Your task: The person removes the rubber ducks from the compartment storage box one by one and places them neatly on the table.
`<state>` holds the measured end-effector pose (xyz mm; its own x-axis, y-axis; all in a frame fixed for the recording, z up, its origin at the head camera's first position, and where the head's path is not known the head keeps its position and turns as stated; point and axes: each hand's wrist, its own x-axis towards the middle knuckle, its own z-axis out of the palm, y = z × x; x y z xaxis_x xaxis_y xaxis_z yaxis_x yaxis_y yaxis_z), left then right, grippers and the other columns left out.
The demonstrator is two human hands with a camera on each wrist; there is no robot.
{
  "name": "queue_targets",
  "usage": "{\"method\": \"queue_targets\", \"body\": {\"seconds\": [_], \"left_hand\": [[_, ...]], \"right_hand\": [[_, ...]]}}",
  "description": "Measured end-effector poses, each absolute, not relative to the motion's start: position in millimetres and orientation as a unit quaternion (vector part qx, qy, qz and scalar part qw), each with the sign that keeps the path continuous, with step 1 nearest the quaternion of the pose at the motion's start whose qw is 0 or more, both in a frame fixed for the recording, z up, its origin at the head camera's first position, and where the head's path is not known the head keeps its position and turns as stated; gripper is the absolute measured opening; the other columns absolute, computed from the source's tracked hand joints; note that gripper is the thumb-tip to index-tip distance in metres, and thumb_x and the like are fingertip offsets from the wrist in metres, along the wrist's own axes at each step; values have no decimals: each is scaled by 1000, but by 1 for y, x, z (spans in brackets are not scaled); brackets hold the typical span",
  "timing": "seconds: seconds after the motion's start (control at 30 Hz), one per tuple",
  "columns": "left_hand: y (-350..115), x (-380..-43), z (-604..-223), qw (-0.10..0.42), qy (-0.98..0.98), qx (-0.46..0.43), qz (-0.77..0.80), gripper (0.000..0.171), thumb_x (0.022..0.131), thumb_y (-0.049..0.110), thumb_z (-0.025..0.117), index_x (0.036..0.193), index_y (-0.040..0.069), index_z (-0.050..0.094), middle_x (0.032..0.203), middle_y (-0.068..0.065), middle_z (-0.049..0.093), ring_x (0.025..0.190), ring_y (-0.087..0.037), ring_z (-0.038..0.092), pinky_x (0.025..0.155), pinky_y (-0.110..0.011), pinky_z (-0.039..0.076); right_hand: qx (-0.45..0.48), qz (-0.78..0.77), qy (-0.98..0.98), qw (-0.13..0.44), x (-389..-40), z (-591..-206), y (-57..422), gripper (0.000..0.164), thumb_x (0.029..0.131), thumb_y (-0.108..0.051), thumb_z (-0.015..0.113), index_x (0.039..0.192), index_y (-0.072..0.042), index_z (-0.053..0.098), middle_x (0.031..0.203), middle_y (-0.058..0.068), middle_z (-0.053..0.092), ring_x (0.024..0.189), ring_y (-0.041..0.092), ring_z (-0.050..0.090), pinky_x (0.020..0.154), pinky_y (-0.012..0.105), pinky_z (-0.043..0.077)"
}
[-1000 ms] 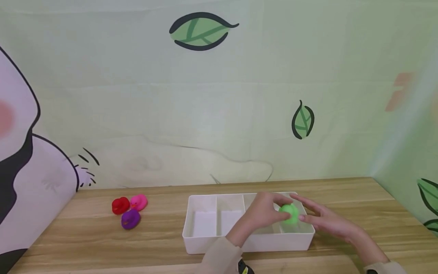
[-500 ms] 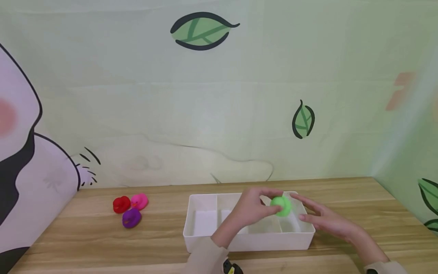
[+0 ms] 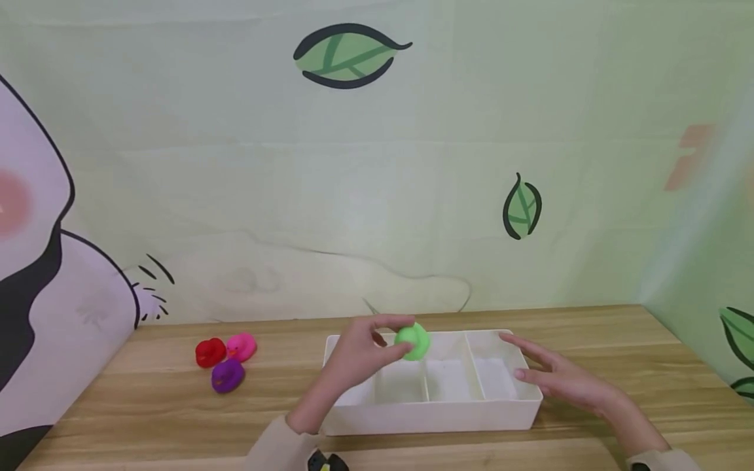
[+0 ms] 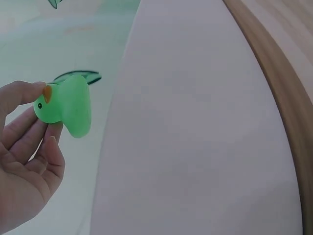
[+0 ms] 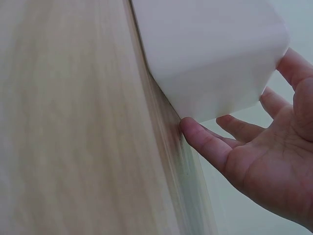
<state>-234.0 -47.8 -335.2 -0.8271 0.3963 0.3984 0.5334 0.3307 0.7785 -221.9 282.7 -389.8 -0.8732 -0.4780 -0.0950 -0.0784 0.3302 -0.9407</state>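
Observation:
My left hand (image 3: 356,350) pinches a light green rubber duck (image 3: 413,341) above the left-middle part of a white divided box (image 3: 436,417). In the left wrist view the duck (image 4: 76,107) shows its orange beak and black eye, with fingertips and thumb around its head end. My right hand (image 3: 565,379) stays at the box's right end. Seen from the right wrist, its fingers (image 5: 208,142) are spread and fairly straight, touching the outside of the end wall. The compartments that show hold nothing; the leftmost one is partly hidden by my left hand.
To the left on the wooden table (image 3: 283,392) three more rubber ducks huddle: red (image 3: 210,352), pink (image 3: 243,346) and purple (image 3: 227,375). Behind the table hangs a pale green backdrop (image 3: 377,163) with printed leaves.
The left hand has lifted the green duck out of the rightmost compartment and carried it leftward over the box. My right hand, the box and the other ducks have stayed put.

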Motion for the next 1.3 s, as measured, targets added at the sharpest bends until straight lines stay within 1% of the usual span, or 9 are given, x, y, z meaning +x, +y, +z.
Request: {"method": "queue_targets", "body": {"seconds": [0.17,0.43,0.57,0.67,0.77,0.93,1.07,1.13,1.3], "left_hand": [[-79,-232,-336,89,-822,-246,-506,31,76,11,72,106,6,68,101,-4,68,86,-16,59,66,-24,49],[-127,-221,-332,81,-837,-162,-516,33,76,12,73,109,8,67,102,-5,66,82,-17,56,63,-24,48],[-150,-216,-332,80,-845,-138,-511,35,76,13,73,110,8,66,104,-8,65,76,-18,57,55,-24,47],[-167,-213,-336,100,-850,-130,-501,35,75,13,74,109,10,67,103,-7,66,77,-16,58,56,-25,48],[-183,-210,-342,129,-854,-126,-488,35,73,12,75,107,8,68,100,-8,67,79,-11,59,61,-24,49],[-206,-206,-349,135,-861,-88,-483,35,73,13,76,106,3,67,100,-11,65,65,-10,58,55,-24,49],[-225,-201,-350,129,-871,-63,-469,39,76,20,74,110,5,66,103,-6,63,66,-11,58,55,-24,50],[-234,-198,-350,131,-878,-55,-458,40,76,23,73,112,6,65,103,1,64,67,-10,59,56,-24,50],[-253,-194,-347,140,-894,-31,-425,43,78,27,72,114,5,64,104,6,64,71,-6,61,59,-22,49]], "right_hand": [[-179,-553,793,179,-221,-391,282,61,94,-17,48,146,-15,17,148,25,-1,122,38,34,89,35,43],[-188,-557,790,175,-222,-393,282,60,94,-15,48,146,-14,18,148,25,0,120,35,37,86,31,45],[-194,-550,794,168,-222,-393,282,60,94,-15,48,146,-13,18,148,25,1,122,39,32,88,34,43],[-194,-547,797,168,-222,-392,282,59,94,-15,48,146,-14,18,149,24,0,124,41,29,90,38,42],[-191,-546,798,170,-222,-392,282,59,95,-16,47,146,-14,18,149,25,0,125,42,27,90,40,41],[-184,-551,795,176,-222,-391,282,60,95,-16,47,146,-13,17,148,25,-2,124,43,27,91,42,42],[-185,-547,798,174,-221,-391,282,59,95,-16,47,146,-14,17,148,25,-1,125,44,26,92,45,41],[-187,-545,799,171,-221,-391,282,59,95,-16,47,146,-14,18,149,25,-1,125,43,26,91,43,41],[-191,-543,801,165,-221,-390,282,59,94,-17,48,146,-14,18,148,25,1,123,41,30,89,38,42]]}}
